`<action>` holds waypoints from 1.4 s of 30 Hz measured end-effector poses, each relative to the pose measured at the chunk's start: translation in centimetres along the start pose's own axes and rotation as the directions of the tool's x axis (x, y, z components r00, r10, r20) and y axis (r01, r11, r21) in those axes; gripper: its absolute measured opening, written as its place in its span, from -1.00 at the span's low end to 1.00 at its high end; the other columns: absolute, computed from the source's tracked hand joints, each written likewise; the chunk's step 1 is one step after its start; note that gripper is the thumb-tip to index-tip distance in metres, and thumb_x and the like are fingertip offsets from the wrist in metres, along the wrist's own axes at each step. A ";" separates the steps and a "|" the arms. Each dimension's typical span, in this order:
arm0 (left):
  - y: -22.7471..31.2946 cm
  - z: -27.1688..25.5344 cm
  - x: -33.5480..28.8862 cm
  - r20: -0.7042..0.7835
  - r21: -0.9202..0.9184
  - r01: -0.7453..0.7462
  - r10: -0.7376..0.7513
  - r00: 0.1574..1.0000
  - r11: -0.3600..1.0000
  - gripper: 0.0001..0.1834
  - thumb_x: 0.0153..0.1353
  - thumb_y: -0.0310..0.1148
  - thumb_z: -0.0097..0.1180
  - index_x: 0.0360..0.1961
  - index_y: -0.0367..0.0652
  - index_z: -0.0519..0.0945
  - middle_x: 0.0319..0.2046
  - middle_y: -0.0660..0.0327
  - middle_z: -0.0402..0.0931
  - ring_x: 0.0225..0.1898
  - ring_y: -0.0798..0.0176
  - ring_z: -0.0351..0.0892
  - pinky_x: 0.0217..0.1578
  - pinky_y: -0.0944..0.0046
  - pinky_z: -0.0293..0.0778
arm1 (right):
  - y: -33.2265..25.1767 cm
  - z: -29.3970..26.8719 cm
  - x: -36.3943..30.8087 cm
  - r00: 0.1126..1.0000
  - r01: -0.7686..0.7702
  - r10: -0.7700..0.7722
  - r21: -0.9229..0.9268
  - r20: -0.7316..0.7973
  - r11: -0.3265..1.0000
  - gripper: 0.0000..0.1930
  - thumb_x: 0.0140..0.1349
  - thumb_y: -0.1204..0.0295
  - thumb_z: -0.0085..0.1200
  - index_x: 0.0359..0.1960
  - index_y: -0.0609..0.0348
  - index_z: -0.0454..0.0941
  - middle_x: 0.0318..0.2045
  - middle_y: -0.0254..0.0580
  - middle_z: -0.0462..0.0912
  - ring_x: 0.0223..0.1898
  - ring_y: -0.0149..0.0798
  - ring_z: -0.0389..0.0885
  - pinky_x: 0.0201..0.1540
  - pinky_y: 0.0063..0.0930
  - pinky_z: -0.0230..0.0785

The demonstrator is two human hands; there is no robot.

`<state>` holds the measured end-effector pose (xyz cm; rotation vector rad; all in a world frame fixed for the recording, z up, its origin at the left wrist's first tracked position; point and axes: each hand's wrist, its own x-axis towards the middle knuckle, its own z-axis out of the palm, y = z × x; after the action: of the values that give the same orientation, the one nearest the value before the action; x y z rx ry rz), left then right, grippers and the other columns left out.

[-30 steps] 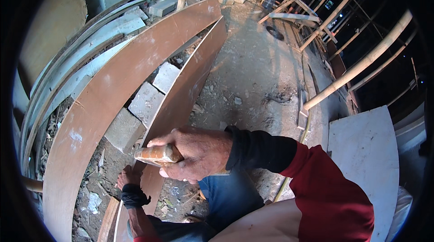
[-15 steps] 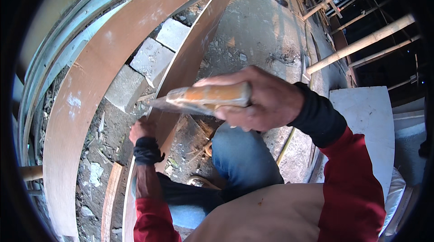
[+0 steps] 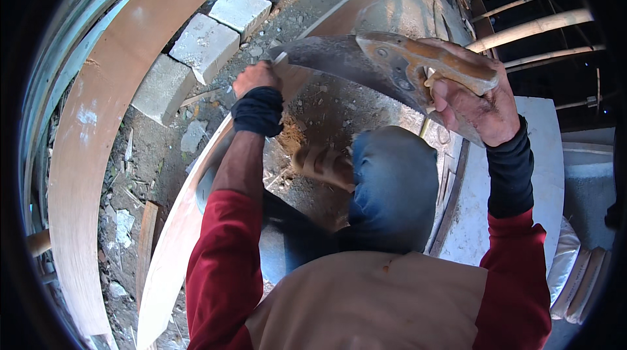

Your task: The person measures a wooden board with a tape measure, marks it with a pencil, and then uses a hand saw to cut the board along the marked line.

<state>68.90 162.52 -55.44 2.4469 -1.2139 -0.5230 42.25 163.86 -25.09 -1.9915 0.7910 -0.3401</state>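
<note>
R hand [image 3: 486, 111] clenched on wood handle [image 3: 454, 66] of saw [image 3: 385, 69], fingers wrapped round. Blade [image 3: 326, 59] points L, out past the bent R knee [image 3: 395, 186] in blue jeans; its tip is right by L hand [image 3: 258, 79] & board [image 3: 170, 265]. Can't tell if tip touches wood.

L hand closed on upper edge of board, fingers curled over, w/ black wristband [image 3: 258, 111]. Board = long, thin ply, stood on edge, running from lower L to top ctr, passing beside the legs. Brownish patch, looks like sawdust [image 3: 290, 135], on ground just R of L wrist.

Farther L: wide curved ply panel [image 3: 78, 186], lying flat-ish. Btwn it & board, 3 gray blocks [image 3: 206, 46] in a row, plus short wood strip [image 3: 147, 245] on dirt. R side: white panel [image 3: 522, 186] near R forearm, bags [image 3: 575, 278] below it, bamboo pole [image 3: 532, 30] up top.
</note>
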 end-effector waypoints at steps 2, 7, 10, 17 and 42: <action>1.1 1.9 0.6 0.048 -0.008 -0.016 0.017 0.999 1.000 -0.66 0.21 -0.14 0.19 -0.02 0.08 0.75 -0.05 0.04 0.73 0.00 -0.08 0.74 -0.02 -0.02 0.65 | 2.1 -0.8 -0.4 1.000 0.007 -0.006 0.064 -0.025 0.998 -0.46 0.34 0.60 0.04 0.38 0.35 0.39 -0.47 -0.30 0.61 -0.54 -0.49 0.54 -0.50 -0.62 0.44; 2.4 6.1 1.9 0.169 -0.047 0.080 -0.071 0.983 0.996 -0.59 0.13 -0.09 0.28 0.03 0.19 0.73 -0.04 0.08 0.73 0.01 -0.03 0.73 0.04 0.01 0.64 | 9.0 -3.2 -1.4 0.983 -0.150 0.165 0.161 -0.082 0.976 -0.47 0.34 0.60 -0.01 0.37 0.39 0.38 -0.46 -0.29 0.63 -0.56 -0.52 0.52 -0.51 -0.63 0.41; 3.0 7.1 2.0 0.178 -0.017 0.102 -0.097 0.979 0.995 -0.58 0.11 -0.07 0.30 0.03 0.17 0.73 -0.05 0.07 0.73 0.01 -0.02 0.73 0.03 0.02 0.64 | 12.5 -5.6 -2.9 0.984 -0.147 0.147 0.007 -0.105 0.989 -0.49 0.37 0.49 0.03 0.33 0.45 0.39 -0.43 -0.23 0.67 -0.58 -0.53 0.52 -0.52 -0.61 0.42; 9.4 6.6 1.9 0.198 0.033 0.052 -0.057 0.978 0.998 -0.64 0.20 -0.13 0.22 0.02 0.11 0.73 -0.16 0.05 0.75 -0.07 -0.02 0.76 -0.07 -0.01 0.66 | 18.4 -12.5 -5.7 0.993 -0.038 0.035 -0.027 -0.113 0.999 -0.33 0.31 0.14 0.14 0.29 0.46 0.43 -0.50 -0.18 0.68 -0.64 -0.43 0.57 -0.53 -0.51 0.49; 12.7 13.7 9.3 -0.041 0.176 0.274 -0.271 0.962 0.946 -0.29 -0.12 0.06 0.54 0.14 0.27 0.63 0.08 0.19 0.65 0.17 0.05 0.62 0.13 -0.01 0.50 | 29.1 -14.8 -9.3 0.984 -0.114 0.127 0.112 -0.122 0.987 -0.46 0.28 0.55 0.15 0.30 0.48 0.41 -0.01 0.23 0.71 -0.09 -0.13 0.76 -0.01 -0.33 0.60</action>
<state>58.97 145.71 -62.91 2.7893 -0.9571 -0.4842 15.99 149.68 -41.25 -1.8291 0.9519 -0.4335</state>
